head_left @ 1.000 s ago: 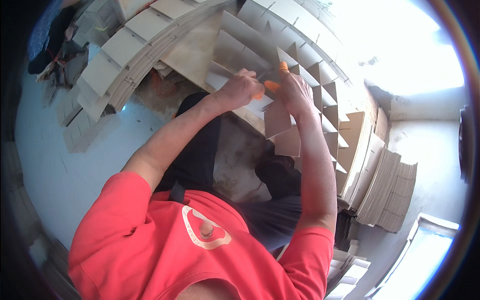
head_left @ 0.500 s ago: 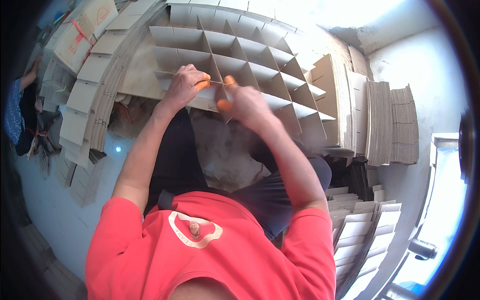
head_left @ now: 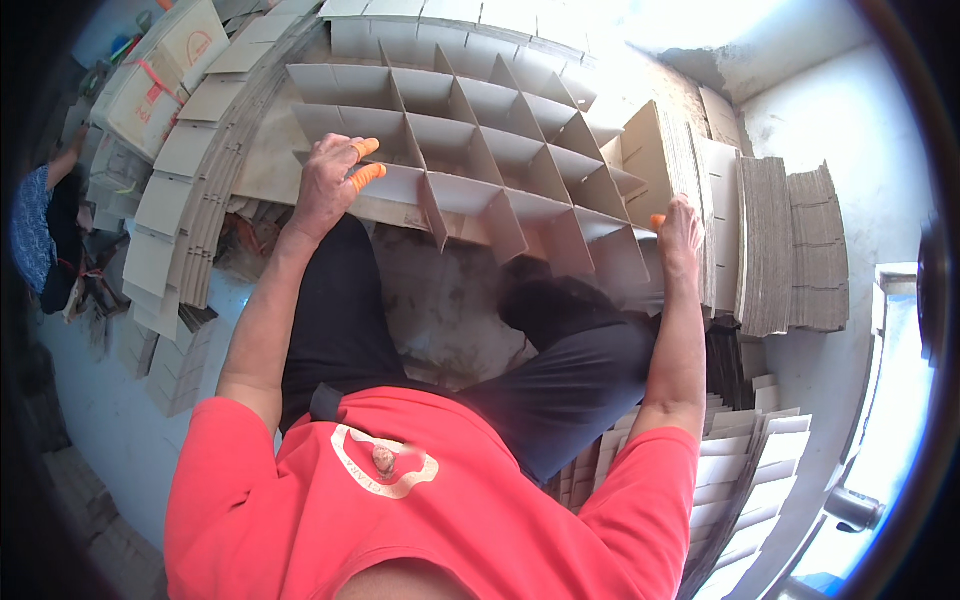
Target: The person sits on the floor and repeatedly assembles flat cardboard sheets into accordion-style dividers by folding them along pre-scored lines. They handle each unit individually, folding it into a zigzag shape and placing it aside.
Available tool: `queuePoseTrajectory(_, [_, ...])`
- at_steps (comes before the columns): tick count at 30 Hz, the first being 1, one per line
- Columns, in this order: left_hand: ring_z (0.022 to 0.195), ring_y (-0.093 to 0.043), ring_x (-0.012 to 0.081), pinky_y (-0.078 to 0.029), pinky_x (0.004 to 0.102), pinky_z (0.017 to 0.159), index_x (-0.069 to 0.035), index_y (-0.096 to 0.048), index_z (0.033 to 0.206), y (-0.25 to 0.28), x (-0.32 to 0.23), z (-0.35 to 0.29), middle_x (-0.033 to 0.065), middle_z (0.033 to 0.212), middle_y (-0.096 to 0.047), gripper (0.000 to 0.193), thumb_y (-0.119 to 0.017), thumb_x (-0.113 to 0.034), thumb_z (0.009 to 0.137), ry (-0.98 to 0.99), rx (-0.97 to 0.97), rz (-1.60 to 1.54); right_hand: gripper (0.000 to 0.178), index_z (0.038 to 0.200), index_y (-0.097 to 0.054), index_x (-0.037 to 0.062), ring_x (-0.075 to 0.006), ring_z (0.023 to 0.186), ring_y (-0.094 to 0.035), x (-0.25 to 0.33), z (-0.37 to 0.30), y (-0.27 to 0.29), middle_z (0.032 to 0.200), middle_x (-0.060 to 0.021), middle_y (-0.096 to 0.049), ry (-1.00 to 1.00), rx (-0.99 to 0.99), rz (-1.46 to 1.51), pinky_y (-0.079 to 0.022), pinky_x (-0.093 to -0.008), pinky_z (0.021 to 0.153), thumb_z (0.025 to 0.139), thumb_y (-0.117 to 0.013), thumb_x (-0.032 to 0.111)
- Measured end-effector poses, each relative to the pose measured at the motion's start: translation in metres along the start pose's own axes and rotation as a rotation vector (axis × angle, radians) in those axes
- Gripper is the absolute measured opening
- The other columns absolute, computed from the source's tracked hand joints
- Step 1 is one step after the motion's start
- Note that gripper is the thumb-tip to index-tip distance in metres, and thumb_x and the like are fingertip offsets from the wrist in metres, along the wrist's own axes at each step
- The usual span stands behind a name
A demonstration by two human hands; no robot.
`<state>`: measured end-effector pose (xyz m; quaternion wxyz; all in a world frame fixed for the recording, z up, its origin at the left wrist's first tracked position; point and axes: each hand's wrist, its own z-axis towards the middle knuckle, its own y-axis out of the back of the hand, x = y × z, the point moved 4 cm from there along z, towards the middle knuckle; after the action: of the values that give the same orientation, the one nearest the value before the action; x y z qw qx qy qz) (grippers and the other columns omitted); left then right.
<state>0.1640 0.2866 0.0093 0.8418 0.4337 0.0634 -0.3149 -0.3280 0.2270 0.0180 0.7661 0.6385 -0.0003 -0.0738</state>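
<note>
A grey cardboard divider grid (head_left: pixel 480 150) with several open cells lies spread out in front of my knees. My left hand (head_left: pixel 332 185), with orange finger covers on two fingers, grips the grid's near left edge. My right hand (head_left: pixel 680 232), also with an orange finger cover, holds the grid's near right corner. The two hands are wide apart, one at each end of the near side. I am in a red shirt and dark trousers.
Stacks of flat cardboard strips (head_left: pixel 180 190) curve along the left. More upright piles (head_left: pixel 790 250) stand at the right, and white-edged strips (head_left: pixel 740 470) lie by my right hip. A strapped carton (head_left: pixel 160 70) sits far left. Another person (head_left: pixel 45 230) works at the left edge.
My hands were close together at the grid's middle; they have moved apart to its left and right ends, and the grid now stands spread wider. The view has swung.
</note>
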Motion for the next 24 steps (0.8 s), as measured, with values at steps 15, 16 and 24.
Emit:
queuePoseTrajectory(15, [0.091,-0.06,0.0233,-0.043,0.0369,0.084,-0.004,-0.069,0.099,0.014,0.004,0.001,0.0068,0.095,-0.068,0.035,-0.079,-0.022,0.07,-0.022,-0.069,0.062,0.029,0.087,-0.07,0.0127,-0.031,0.073,-0.067,-0.017,-0.002,0.034,0.085,-0.012,-0.069,-0.285,-0.299,0.091,-0.05,-0.0444,0.06,0.095,-0.051,0.033])
queuePoseTrajectory(16, [0.092,-0.06,0.0237,-0.044,0.0366,0.083,-0.004,-0.069,0.1,0.015,0.003,0.001,0.0072,0.096,-0.068,0.037,-0.079,-0.021,0.07,-0.026,-0.083,0.067,0.031,0.089,-0.07,0.0135,-0.0304,0.073,-0.067,-0.021,-0.005,0.045,0.086,-0.0116,-0.069,-0.311,-0.349,0.074,-0.05,-0.044,0.06,0.096,-0.05,0.036])
queuePoseTrajectory(24, [0.097,-0.06,0.0234,-0.044,0.0359,0.086,-0.005,-0.069,0.101,0.042,0.035,-0.021,0.0068,0.099,-0.069,0.041,-0.081,-0.024,0.067,0.102,-0.131,0.182,0.027,0.11,-0.064,0.0019,-0.0049,0.058,-0.052,0.11,0.004,0.169,0.069,-0.001,-0.061,0.143,-0.574,0.786,-0.045,-0.0217,0.055,0.088,-0.07,0.016])
